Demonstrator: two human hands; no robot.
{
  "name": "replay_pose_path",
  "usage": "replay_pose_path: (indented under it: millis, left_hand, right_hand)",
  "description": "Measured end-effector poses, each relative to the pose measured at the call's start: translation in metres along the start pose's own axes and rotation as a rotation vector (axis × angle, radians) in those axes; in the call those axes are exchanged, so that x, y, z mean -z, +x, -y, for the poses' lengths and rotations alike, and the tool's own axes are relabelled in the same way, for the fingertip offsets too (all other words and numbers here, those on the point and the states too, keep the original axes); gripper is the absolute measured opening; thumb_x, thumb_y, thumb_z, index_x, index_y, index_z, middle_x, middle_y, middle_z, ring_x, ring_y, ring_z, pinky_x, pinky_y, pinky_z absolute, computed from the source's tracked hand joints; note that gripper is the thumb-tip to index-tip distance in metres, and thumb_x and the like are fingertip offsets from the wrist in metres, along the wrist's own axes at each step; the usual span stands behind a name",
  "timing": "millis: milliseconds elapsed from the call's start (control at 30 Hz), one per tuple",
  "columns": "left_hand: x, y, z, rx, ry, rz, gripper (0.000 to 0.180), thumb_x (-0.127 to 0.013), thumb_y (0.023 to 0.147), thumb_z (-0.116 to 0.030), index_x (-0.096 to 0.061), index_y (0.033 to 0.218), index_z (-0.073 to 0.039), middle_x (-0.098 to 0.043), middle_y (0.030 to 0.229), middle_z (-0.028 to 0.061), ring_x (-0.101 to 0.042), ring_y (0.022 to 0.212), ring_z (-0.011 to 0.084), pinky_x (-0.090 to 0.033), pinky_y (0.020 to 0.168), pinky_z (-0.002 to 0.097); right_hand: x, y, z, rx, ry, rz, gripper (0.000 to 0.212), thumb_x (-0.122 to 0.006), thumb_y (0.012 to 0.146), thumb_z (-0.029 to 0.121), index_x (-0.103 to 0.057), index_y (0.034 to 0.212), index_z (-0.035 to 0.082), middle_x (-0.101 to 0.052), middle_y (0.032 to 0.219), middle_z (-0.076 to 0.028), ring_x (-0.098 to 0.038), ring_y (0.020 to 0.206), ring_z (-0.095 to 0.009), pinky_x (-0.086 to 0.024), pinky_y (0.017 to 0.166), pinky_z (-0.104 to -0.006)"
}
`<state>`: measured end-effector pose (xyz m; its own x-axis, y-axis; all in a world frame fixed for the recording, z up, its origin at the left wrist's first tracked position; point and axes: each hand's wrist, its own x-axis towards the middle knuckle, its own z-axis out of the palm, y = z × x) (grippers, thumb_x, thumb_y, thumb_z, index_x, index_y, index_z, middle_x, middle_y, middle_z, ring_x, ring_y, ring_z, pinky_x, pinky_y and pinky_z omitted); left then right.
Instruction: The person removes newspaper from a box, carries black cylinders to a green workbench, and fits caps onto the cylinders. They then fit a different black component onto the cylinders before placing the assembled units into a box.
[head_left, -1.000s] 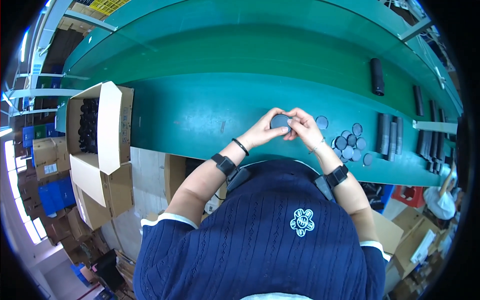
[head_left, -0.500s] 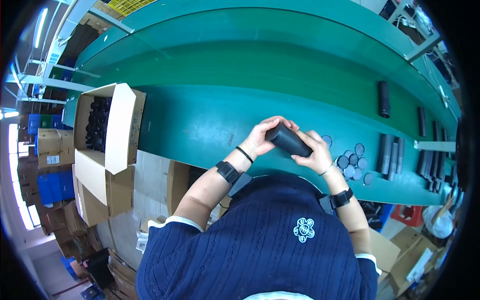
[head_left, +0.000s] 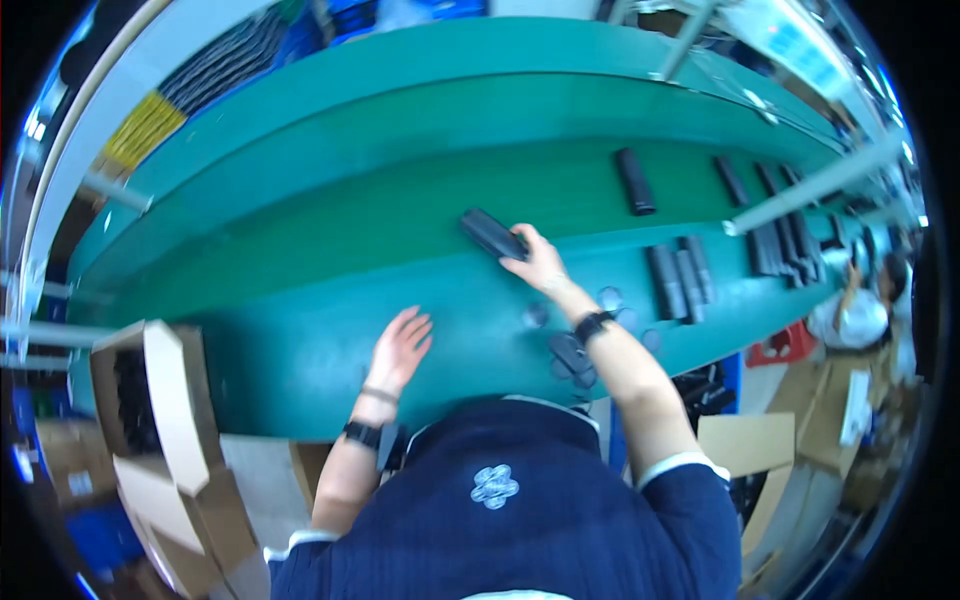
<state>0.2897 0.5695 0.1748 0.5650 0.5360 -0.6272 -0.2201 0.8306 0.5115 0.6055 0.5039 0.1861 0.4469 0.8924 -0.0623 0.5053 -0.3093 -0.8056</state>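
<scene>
My right hand (head_left: pixel 540 260) reaches out over the green bench and grips the near end of a black cylindrical tube (head_left: pixel 488 231). The tube lies tilted, its far end pointing left; I cannot tell whether it rests on the darker green strip. My left hand (head_left: pixel 402 348) hovers above the lighter near surface with its fingers apart and nothing in it. Under and beside my right forearm are several dark round discs (head_left: pixel 610 298), partly hidden by the arm and blurred.
Several black tubes (head_left: pixel 665 282) lie right of the discs, with more farther right beyond a metal post (head_left: pixel 815 188). Another tube (head_left: pixel 634 182) lies on the green strip (head_left: pixel 350 235). An open cardboard box (head_left: pixel 183 400) with dark parts stands left. A person (head_left: pixel 855 315) is at far right.
My hands have parted. The right one has carried the tube away from my body onto or over the green strip; the left one has let go and opened. The whole view has shifted.
</scene>
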Motion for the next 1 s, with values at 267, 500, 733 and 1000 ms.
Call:
replay_pose_path:
  millis: [267, 500, 733, 1000]
  left_hand:
    - [0.013, -0.004, 0.003, 0.029, 0.002, -0.077, 0.029, -0.055, 0.091, -0.026, -0.057, 0.114, -0.008, -0.06, 0.103, 0.0073, -0.056, 0.093, 0.0191, -0.047, 0.08, 0.0323]
    - [0.027, -0.004, 0.004, 0.012, -0.005, -0.188, 0.022, -0.053, 0.091, -0.021, -0.058, 0.108, -0.007, -0.061, 0.094, 0.0059, -0.057, 0.085, 0.018, -0.048, 0.074, 0.031]
    - [0.008, 0.011, 0.016, 0.081, 0.051, -0.156, 0.019, -0.053, 0.092, -0.019, -0.058, 0.105, -0.007, -0.06, 0.091, 0.0053, -0.056, 0.082, 0.0178, -0.048, 0.071, 0.0302]
    - [-0.053, 0.017, -0.01, -0.031, 0.213, 0.148, 0.017, -0.056, 0.092, -0.018, -0.058, 0.105, -0.006, -0.06, 0.091, 0.0063, -0.057, 0.082, 0.0172, -0.048, 0.072, 0.0301]
  right_hand:
    - [0.002, 0.088, -0.069, -0.054, -0.224, -0.177, 0.062, -0.069, 0.074, 0.017, -0.046, 0.132, 0.014, -0.047, 0.131, -0.024, -0.047, 0.119, -0.042, -0.043, 0.098, -0.0461]
    - [0.115, 0.007, -0.068, -0.395, -0.682, -0.486, 0.045, -0.067, 0.069, 0.018, -0.061, 0.112, 0.012, -0.056, 0.115, -0.018, -0.05, 0.108, -0.036, -0.046, 0.089, -0.0451]
    - [0.164, -0.113, -0.152, -0.836, -0.841, -0.467, 0.078, -0.08, 0.063, 0.026, -0.043, 0.13, 0.008, -0.045, 0.127, -0.012, -0.041, 0.121, -0.031, -0.038, 0.097, -0.0472]
    - [0.107, -0.113, -0.11, -0.334, -0.458, -0.584, 0.062, -0.075, 0.055, 0.026, -0.052, 0.107, 0.0, -0.053, 0.104, -0.023, -0.051, 0.098, -0.041, -0.045, 0.084, -0.0474]
